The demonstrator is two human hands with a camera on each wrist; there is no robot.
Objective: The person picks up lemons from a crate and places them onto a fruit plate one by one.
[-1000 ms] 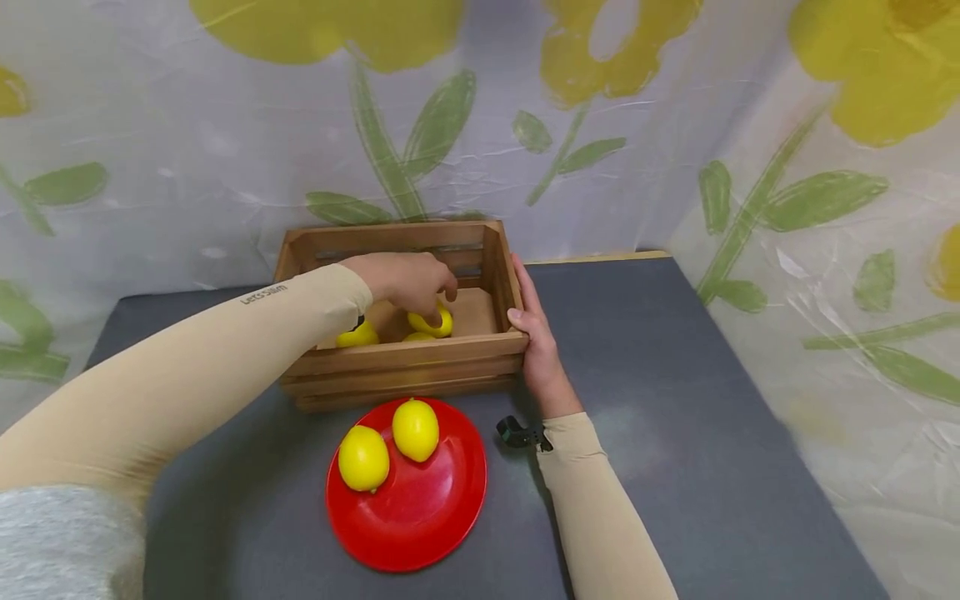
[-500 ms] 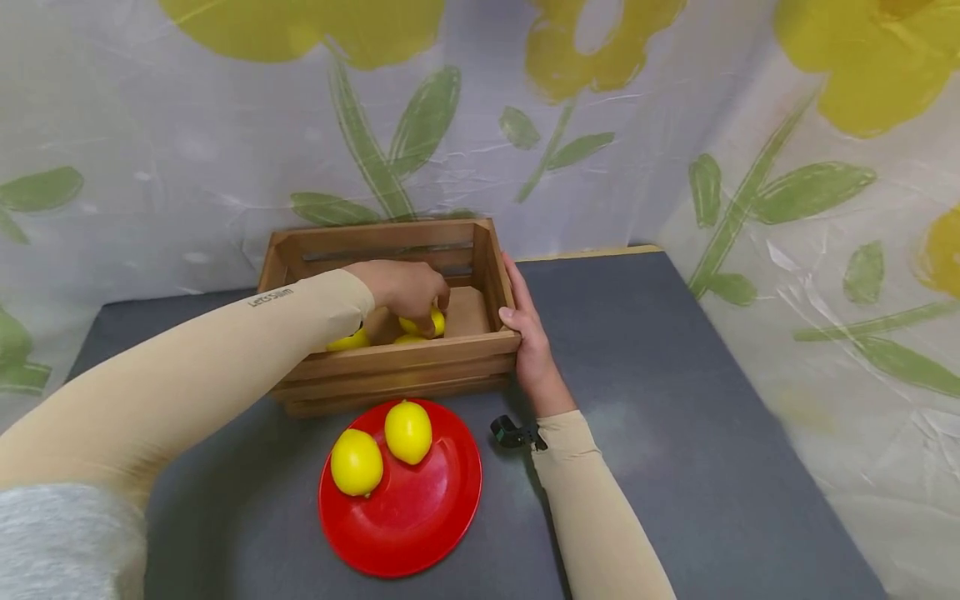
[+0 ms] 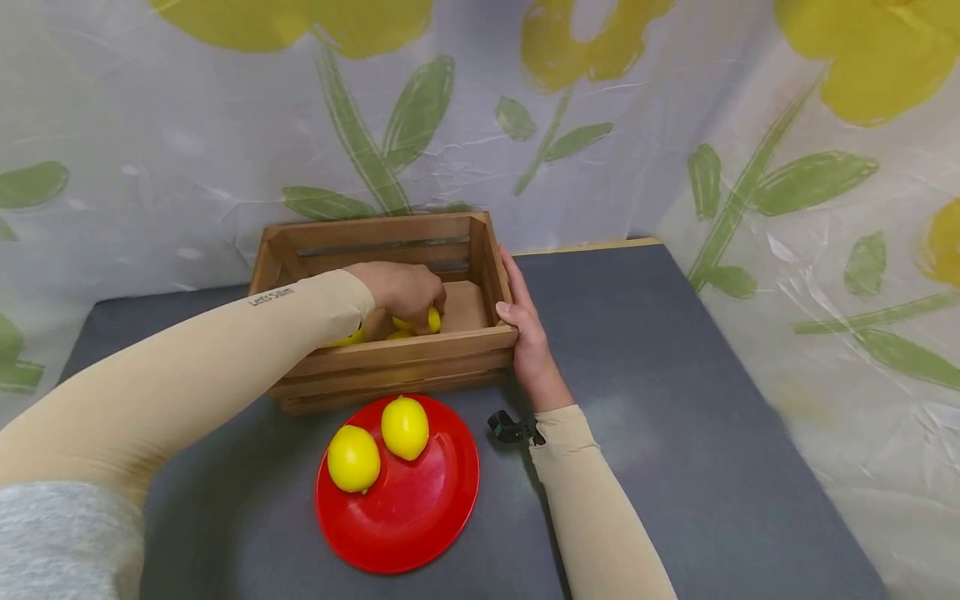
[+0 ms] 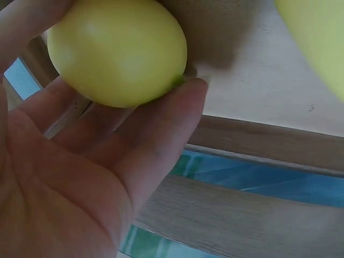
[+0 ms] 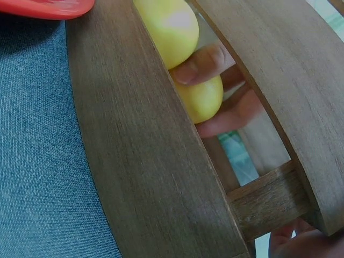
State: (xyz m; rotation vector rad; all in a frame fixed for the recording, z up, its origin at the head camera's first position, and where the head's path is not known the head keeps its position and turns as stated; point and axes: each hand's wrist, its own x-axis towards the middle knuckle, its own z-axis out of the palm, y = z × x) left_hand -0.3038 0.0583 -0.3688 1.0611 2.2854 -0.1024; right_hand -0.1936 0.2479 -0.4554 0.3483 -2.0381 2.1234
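A wooden slatted crate (image 3: 405,360) stands at the back of the table. My left hand (image 3: 408,287) reaches down into it over the left side. In the left wrist view its thumb and fingers hold a yellow lemon (image 4: 118,51) at the crate's bottom. Through the gap between slats, the right wrist view shows that lemon (image 5: 205,99) between the fingers, with another lemon (image 5: 172,32) beside it. My right hand (image 3: 531,346) grips the crate's right end wall, thumb over the rim. A further lemon (image 3: 351,337) inside is partly hidden by the left forearm.
In front of the crate lies a red plate (image 3: 438,512) bearing two lemons, one at the left (image 3: 354,458) and one at the back (image 3: 405,427). The dark table (image 3: 660,400) extends to the right. A flower-patterned curtain (image 3: 225,150) hangs close behind the crate.
The left hand has closed its fingers round the lemon in the crate and lowered slightly. The right hand stays on the crate wall. The whole head view has shifted a little.
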